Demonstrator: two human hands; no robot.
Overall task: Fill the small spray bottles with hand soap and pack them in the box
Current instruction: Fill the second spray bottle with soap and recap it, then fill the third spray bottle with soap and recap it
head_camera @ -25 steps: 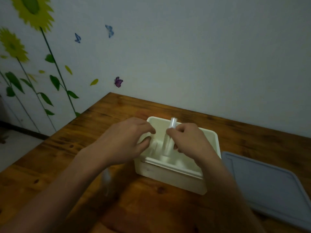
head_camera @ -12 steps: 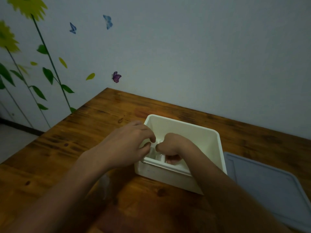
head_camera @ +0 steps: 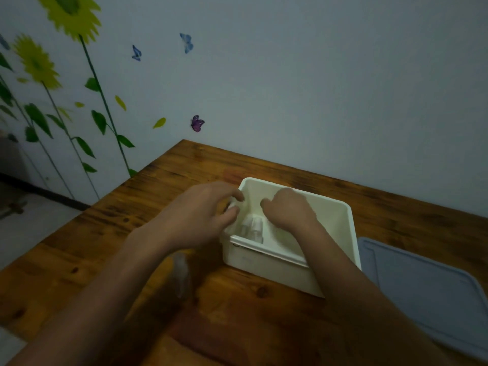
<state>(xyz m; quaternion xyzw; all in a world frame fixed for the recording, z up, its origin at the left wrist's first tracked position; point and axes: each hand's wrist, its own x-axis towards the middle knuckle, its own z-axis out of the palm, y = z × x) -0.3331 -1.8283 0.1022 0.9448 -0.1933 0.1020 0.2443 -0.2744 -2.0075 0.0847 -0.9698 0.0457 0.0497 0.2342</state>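
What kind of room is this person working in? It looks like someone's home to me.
Probably a home, perhaps a child's or family room. The wall carries sunflower decals and butterfly stickers, and the work is done on a plain wooden table pushed against it, not a workshop bench.

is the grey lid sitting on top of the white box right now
No, the grey lid lies flat on the wooden table to the right of the white box, which stands open.

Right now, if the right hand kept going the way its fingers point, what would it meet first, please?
Probably the box's left wall, beside the left hand. The right hand points leftward inside the box; depth is unclear.
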